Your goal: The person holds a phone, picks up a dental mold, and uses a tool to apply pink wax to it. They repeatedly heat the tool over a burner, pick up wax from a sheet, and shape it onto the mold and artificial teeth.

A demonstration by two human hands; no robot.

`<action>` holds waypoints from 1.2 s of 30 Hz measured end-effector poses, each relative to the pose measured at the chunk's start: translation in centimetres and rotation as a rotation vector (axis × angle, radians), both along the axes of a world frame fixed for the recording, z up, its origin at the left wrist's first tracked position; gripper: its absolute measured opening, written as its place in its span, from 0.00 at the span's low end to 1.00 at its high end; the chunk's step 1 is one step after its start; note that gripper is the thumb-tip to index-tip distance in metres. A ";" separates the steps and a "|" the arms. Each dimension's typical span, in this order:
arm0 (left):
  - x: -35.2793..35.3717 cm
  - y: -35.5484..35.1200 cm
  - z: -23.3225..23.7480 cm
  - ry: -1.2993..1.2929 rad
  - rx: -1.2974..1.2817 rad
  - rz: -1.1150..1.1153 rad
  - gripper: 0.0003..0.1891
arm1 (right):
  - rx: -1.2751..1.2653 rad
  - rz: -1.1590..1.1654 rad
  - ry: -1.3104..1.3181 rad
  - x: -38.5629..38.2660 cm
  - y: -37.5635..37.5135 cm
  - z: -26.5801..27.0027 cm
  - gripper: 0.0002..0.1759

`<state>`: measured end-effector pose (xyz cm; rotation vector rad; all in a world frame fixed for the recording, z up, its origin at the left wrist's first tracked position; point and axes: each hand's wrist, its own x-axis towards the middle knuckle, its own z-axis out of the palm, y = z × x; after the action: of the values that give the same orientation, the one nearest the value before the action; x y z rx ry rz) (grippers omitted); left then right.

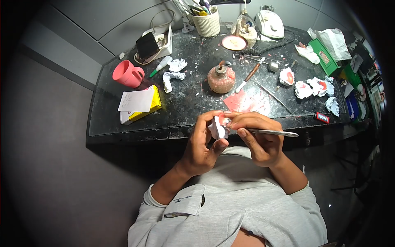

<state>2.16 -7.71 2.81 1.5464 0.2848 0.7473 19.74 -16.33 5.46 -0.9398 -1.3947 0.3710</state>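
Observation:
My left hand [200, 147] is closed around a small white plaster dental cast [217, 129] with pink wax on it, held just off the table's front edge. In my right hand [263, 138] is a slim metal carving tool [279, 132], gripped like a pen with its flat end pointing right. Its working tip meets the cast or lies close to it; my fingers hide the exact contact. Beyond my hands lie a pink wax sheet [235, 101], a wooden-handled wax knife [252, 75] and a thin metal instrument [275, 98].
A spirit lamp [221, 80] stands mid-table. Several plaster casts [303, 89] and a red lighter [322, 117] lie right. At left are a pink mug [128, 74] and a yellow box [140, 108]. A white tool basket [206, 24] stands at the back.

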 end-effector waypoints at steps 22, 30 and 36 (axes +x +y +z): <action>-0.5 1.2 1.3 -0.013 -0.095 -0.109 0.35 | 0.146 0.099 0.331 1.6 -0.4 -1.4 0.10; -0.7 1.5 0.6 -0.138 -0.401 -0.210 0.30 | 0.009 0.162 0.269 0.5 -1.7 -0.5 0.11; -1.1 2.2 -0.8 -0.168 -0.572 -0.403 0.32 | -0.029 0.184 0.113 -0.2 -1.5 0.6 0.09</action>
<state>1.08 -5.49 2.03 0.9486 0.0462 0.4205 19.59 -17.84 6.01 -0.8039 -1.3786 0.5759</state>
